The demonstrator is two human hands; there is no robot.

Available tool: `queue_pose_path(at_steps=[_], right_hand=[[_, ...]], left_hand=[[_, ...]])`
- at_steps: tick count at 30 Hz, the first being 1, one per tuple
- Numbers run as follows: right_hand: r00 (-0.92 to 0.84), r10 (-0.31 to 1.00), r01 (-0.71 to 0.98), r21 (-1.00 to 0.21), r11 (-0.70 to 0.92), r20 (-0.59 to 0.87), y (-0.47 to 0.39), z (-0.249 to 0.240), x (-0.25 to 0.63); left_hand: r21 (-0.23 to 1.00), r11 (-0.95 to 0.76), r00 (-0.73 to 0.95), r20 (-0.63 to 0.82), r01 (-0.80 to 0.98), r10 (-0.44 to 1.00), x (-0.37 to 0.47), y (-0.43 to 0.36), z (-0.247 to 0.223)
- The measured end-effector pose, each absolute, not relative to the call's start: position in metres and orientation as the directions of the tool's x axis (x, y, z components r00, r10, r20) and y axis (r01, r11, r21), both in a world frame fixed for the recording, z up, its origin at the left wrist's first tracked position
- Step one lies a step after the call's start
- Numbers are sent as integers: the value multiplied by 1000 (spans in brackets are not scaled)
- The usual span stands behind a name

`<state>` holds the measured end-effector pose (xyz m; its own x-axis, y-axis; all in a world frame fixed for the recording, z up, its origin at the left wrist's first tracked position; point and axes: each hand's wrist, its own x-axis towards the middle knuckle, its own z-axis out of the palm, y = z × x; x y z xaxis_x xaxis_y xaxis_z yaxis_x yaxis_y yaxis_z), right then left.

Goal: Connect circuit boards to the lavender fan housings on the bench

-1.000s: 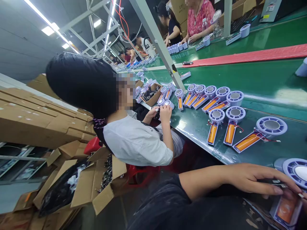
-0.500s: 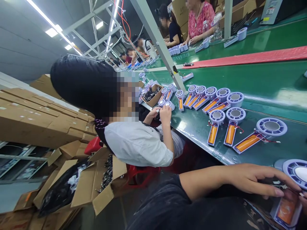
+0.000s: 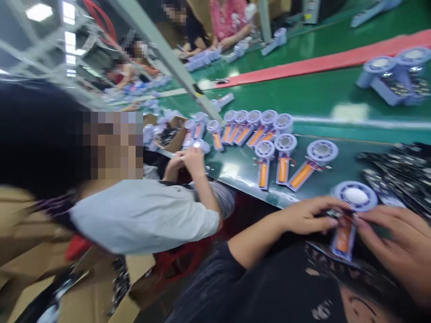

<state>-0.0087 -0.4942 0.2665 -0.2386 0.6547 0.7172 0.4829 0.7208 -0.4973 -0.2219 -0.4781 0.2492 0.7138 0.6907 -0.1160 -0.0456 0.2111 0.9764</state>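
Note:
A purple fan unit (image 3: 356, 196) with a round slotted head and an orange cell in its open handle lies between my hands at the bench edge. My left hand (image 3: 311, 215) grips it at the neck from the left, thumb and fingers round the small parts there. From the right, my right hand (image 3: 395, 233) pinches at the neck, near a small white tip and red wires. Just beyond, another open fan (image 3: 322, 151) rests on the green bench (image 3: 242, 175), handle toward me, with several similar ones behind it.
At the left a person in a light shirt (image 3: 144, 215) sits close, hands at the bench. Dark flat parts (image 3: 404, 172) are piled at right. Closed-looking fan units (image 3: 380, 67) stand farther back. A metal post (image 3: 164, 58) rises from the bench; open cartons (image 3: 90, 291) lie lower left.
The view has swung right, so my hands and the fan appear farther left and the dark pile has come into sight. My right hand now shows almost whole, still at the fan's neck.

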Motion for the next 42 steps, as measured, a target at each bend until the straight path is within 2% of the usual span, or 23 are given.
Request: queue_pose_path(at_steps=[1,4,7,11,20,35,42], right_hand=[[-257,637,511,-457,728,726,-497,267,-8],[-232,721,540,-530,654,653,-502,268,-10],[-215,779,532,-598,600,589,-506,270,-14],[-208,786,518,-616,594,583,-511,273,-15],[-188,816,452,-689,566,547,-512,269,-19],[-185,815,588,-602,540,549,-514,268,-26],[-199,806,586,-591,554,558,-513,269,-27]], left_hand=[[966,231,689,-91,-114,719,-221,-481,246],[929,272,610,-66,-251,790,-219,-488,239],[886,356,573,-132,-299,809,-216,-494,241],[851,403,535,-178,-337,826,-213,-500,248],[923,303,510,-147,-237,847,-209,-508,251],[886,310,447,-136,-345,884,-204,-516,258],[901,316,443,-163,-296,881,-204,-518,262]])
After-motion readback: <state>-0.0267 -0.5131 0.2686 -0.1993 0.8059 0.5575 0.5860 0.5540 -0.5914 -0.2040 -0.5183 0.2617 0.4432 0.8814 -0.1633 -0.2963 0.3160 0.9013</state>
